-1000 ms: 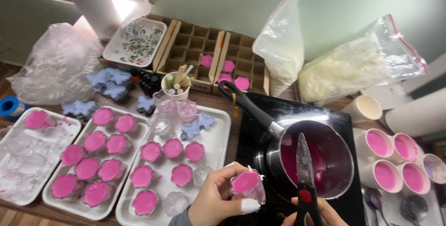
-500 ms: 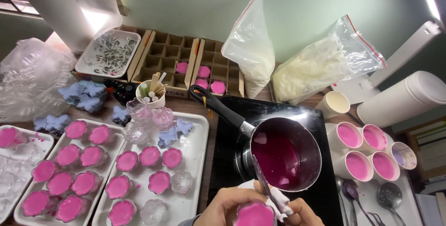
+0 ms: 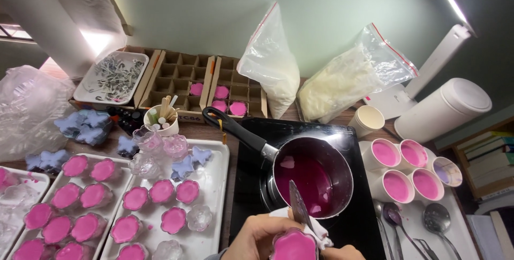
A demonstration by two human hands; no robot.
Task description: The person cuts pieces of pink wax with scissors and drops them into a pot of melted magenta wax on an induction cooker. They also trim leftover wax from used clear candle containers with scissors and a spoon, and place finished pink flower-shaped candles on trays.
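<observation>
Low at the frame's bottom edge, the left hand (image 3: 256, 238) grips a pink-filled flower mould (image 3: 293, 245) while the right hand (image 3: 334, 252) holds a knife (image 3: 297, 205) against it; a slip could tip wax beside the saucepan (image 3: 312, 176).

Pink wax-filled flower mould (image 3: 293, 245) upright; knife blade (image 3: 297, 206) upright behind.

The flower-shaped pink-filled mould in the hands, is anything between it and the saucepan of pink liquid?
Only the knife blade held upright over the flower-shaped pink-filled mould; behind it the saucepan sits directly beyond, with white tissue at the rim. Left hand cups the mould.
</observation>
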